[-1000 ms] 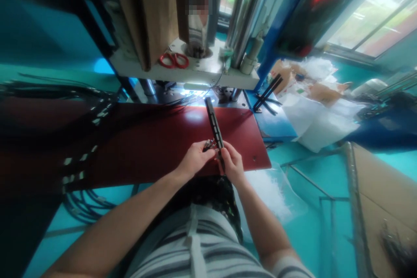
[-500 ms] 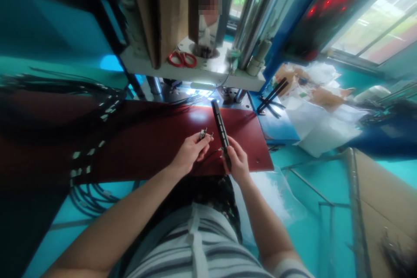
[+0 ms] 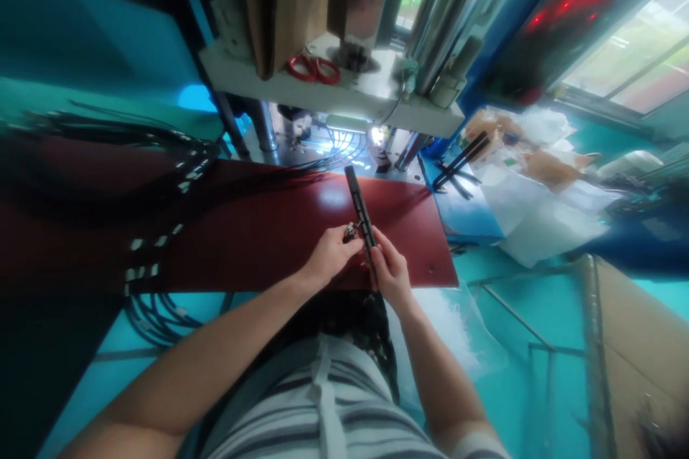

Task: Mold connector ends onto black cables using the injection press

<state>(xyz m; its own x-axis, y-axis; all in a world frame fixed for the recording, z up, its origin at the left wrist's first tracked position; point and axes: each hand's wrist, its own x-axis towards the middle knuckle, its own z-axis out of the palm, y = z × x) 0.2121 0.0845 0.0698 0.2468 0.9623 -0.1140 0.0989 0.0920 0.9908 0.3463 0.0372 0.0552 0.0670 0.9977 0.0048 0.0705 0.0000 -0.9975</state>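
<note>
Holding a slim black strip (image 3: pixel 358 197) near its lower end, the right hand (image 3: pixel 392 269) has its thumb and fingers closed around it. The left hand (image 3: pixel 331 254) pinches small metal parts (image 3: pixel 349 232) right beside the strip; whether the two touch, I cannot tell. A row of paler segments runs along the strip, too small to show any marking. It is raised at a tilt over a dark red desk (image 3: pixel 291 229), its far end pointing toward the machine.

To the left, black cables (image 3: pixel 97 125) spread over the desk, with small whitish pieces on them, too blurred to read. Behind the desk, a pale machine plate (image 3: pixel 252 82) carries scissors (image 3: pixel 315 70) with red handles. Right of the desk, several black strips (image 3: pixel 463 161) stand and lie on a blue surface (image 3: pixel 468 226), next to crumpled white wrapping (image 3: pixel 519 222). Higher up, a dark panel (image 3: pixel 543 50) shows glowing red characters, smeared beyond reading. At far right stands a brown cardboard box (image 3: pixel 640 323).
</note>
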